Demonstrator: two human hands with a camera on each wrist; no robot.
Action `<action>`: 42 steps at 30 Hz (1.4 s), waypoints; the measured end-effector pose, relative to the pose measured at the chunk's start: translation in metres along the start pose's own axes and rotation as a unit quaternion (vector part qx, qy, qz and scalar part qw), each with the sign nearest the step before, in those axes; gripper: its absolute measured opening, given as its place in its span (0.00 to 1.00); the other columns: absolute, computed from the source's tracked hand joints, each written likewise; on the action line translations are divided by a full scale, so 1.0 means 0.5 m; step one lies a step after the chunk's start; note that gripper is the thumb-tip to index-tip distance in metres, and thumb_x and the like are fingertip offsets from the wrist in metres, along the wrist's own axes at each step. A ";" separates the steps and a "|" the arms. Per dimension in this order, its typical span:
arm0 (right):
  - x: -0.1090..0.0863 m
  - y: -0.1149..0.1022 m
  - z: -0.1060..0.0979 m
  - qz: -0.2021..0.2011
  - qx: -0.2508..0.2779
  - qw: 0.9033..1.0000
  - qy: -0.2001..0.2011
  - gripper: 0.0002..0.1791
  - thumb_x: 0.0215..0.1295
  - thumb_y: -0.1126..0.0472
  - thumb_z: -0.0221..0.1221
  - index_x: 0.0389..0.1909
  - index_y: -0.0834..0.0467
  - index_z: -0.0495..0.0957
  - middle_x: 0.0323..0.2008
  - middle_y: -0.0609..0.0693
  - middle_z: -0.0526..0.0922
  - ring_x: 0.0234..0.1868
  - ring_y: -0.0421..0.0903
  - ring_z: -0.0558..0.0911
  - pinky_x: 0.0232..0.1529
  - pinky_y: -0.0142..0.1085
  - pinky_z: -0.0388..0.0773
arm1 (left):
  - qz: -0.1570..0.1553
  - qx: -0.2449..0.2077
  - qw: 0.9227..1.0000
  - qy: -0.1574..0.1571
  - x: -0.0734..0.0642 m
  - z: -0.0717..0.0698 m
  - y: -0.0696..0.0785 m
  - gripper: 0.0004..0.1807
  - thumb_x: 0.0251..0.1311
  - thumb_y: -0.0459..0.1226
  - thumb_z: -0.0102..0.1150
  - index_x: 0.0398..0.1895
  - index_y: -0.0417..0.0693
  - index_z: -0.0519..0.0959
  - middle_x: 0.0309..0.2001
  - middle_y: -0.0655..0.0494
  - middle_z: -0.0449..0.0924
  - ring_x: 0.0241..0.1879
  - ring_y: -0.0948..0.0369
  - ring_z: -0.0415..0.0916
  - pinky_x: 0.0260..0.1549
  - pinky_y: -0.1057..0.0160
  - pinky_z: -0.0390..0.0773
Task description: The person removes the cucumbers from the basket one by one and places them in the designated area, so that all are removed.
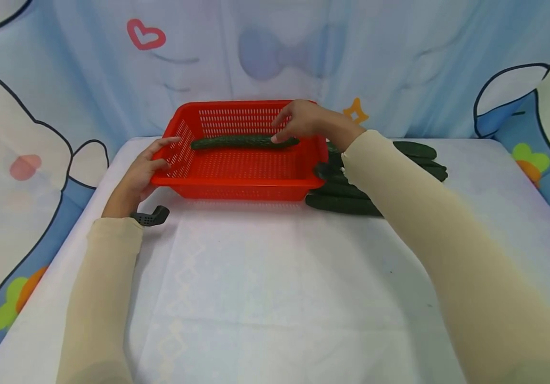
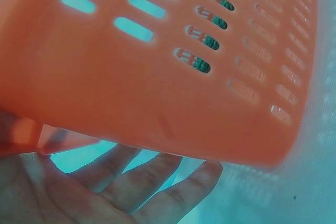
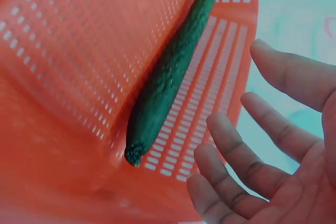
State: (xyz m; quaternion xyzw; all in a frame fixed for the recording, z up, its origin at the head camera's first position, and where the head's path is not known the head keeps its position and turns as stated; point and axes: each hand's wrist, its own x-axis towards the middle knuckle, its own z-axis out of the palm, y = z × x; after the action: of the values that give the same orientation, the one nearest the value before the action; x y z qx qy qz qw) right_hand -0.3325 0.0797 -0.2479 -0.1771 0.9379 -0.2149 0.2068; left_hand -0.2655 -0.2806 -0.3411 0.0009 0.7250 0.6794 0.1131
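A red plastic basket (image 1: 236, 191) with slotted walls stands on the table. Inside, a single dark green cucumber (image 1: 236, 142) lies lengthwise along the far side; its bumpy skin and stem end show in the right wrist view. My left hand (image 1: 143, 168) holds the basket's left rim, with fingers along the edge in the left wrist view (image 2: 152, 182). Over the basket's right end, my right hand (image 1: 299, 121) has its fingers spread and loosely bent. A gap separates these fingers from the cucumber in the right wrist view (image 3: 168, 77), and nothing is between them.
Several more cucumbers (image 1: 337, 204) lie piled at the basket's right side, partly hidden by my right forearm. White cloth (image 1: 256, 288) covers the table. Behind the basket hangs a blue printed curtain (image 1: 380, 64). A dark strap (image 1: 152, 216) sits at my left wrist.
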 end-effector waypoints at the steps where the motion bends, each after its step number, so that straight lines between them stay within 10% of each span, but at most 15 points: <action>1: 0.006 0.001 -0.001 0.006 0.005 1.000 0.003 0.30 0.65 0.50 0.62 0.67 0.54 0.71 0.75 0.55 0.59 0.70 0.54 0.66 0.65 0.49 0.70 | 0.001 -0.001 1.000 0.000 -0.001 0.000 -0.002 0.31 0.69 0.28 0.44 0.71 0.66 0.64 0.76 0.52 0.50 0.65 0.50 0.60 0.44 0.67 0.84; 7: 0.035 0.010 -0.003 0.039 0.048 0.998 0.024 0.30 0.66 0.53 0.62 0.68 0.54 0.71 0.77 0.55 0.55 0.78 0.55 0.54 0.74 0.50 0.60 | 0.007 -0.011 1.000 -0.001 -0.001 0.000 -0.008 0.31 0.68 0.26 0.41 0.70 0.65 0.65 0.75 0.52 0.52 0.63 0.50 0.63 0.42 0.66 0.85; 22: 0.090 0.012 0.046 0.107 0.111 0.984 0.091 0.33 0.63 0.55 0.64 0.70 0.53 0.68 0.72 0.53 0.64 0.69 0.51 0.66 0.68 0.45 0.70 | 0.012 -0.007 1.000 -0.004 0.009 0.013 -0.009 0.31 0.68 0.26 0.41 0.70 0.64 0.65 0.75 0.52 0.52 0.63 0.50 0.63 0.41 0.66 0.85; 29: 0.094 0.029 0.053 0.116 0.054 0.989 0.069 0.33 0.65 0.53 0.62 0.71 0.53 0.66 0.74 0.54 0.61 0.76 0.54 0.55 0.78 0.51 0.47 | 0.014 0.005 1.000 -0.004 0.012 0.018 -0.006 0.31 0.68 0.27 0.42 0.70 0.65 0.65 0.75 0.52 0.52 0.64 0.49 0.62 0.42 0.66 0.85; 42: 0.097 0.035 0.060 0.095 0.014 0.995 -0.008 0.36 0.66 0.58 0.62 0.73 0.58 0.61 0.69 0.59 0.67 0.65 0.54 0.68 0.69 0.48 0.69 | 0.013 0.005 1.000 -0.002 0.006 0.014 0.003 0.31 0.67 0.27 0.43 0.70 0.65 0.65 0.75 0.51 0.52 0.66 0.47 0.61 0.42 0.66 0.85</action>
State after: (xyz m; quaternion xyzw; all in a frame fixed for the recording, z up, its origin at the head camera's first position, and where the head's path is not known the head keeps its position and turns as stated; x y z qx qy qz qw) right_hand -0.3642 0.0645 -0.2960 -0.0859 0.9456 -0.2065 0.2361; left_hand -0.2678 -0.2733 -0.3405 0.0119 0.7278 0.6776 0.1054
